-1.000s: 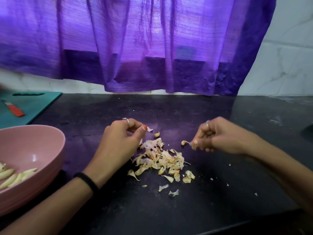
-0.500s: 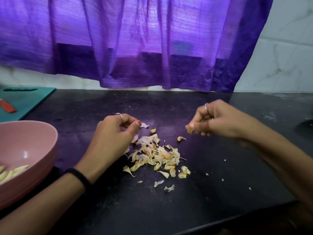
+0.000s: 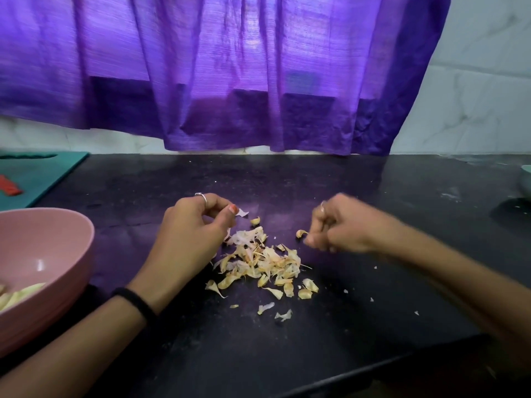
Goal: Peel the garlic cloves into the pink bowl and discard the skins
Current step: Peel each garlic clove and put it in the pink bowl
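Two hands work the loose heap of papery garlic skins: the right hand, lifted a moment ago, has dropped back beside it, its blurred fingers curled, contents indiscernible; the left hand stays curled at the heap's left edge, seemingly gathering skins for discard.

skins right of bowl

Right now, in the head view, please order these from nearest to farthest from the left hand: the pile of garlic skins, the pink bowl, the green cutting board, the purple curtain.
Measured from the left hand:
1. Pile of garlic skins, just to its right, touching or nearly so.
2. Pink bowl, to its left on the counter.
3. Green cutting board, far left, behind the bowl.
4. Purple curtain, hanging at the back wall.
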`<state>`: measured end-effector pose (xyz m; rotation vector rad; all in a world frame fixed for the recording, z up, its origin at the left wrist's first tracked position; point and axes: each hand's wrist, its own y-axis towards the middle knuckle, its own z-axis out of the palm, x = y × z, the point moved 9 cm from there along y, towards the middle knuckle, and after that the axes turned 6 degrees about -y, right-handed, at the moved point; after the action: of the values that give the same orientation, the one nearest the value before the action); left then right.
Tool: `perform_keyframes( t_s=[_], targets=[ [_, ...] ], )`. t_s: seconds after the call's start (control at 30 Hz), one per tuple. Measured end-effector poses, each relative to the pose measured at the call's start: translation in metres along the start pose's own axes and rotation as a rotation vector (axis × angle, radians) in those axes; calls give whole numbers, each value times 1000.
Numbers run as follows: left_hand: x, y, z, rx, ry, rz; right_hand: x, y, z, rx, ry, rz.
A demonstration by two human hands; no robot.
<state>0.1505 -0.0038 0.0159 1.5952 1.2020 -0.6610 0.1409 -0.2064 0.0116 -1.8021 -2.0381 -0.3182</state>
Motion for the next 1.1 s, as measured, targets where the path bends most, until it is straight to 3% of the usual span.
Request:
perform_keyframes(
  t_s=[0.1, 0.17, 0.43, 0.77, 0.9, 1.1],
  targets=[
    [-1, 1, 0, 10, -2, 9, 18, -4, -44, -118, 488, -113],
    [0, 1, 2, 35, -27, 3, 26, -7, -47, -70, 744, -146],
    [-10, -10, 33, 242, -320, -49, 18, 9, 19, 110, 1223, -8],
    [-7, -11, 32, 216, -243, -50, 21, 12, 42, -6, 1192, -51],
    [-10, -12, 27, 166, -116, 8, 23, 6, 32, -159, 969, -103],
    [-35, -18, 21, 29, 140, 253, 32, -5, 18, -439, 678, -139]
  ],
)
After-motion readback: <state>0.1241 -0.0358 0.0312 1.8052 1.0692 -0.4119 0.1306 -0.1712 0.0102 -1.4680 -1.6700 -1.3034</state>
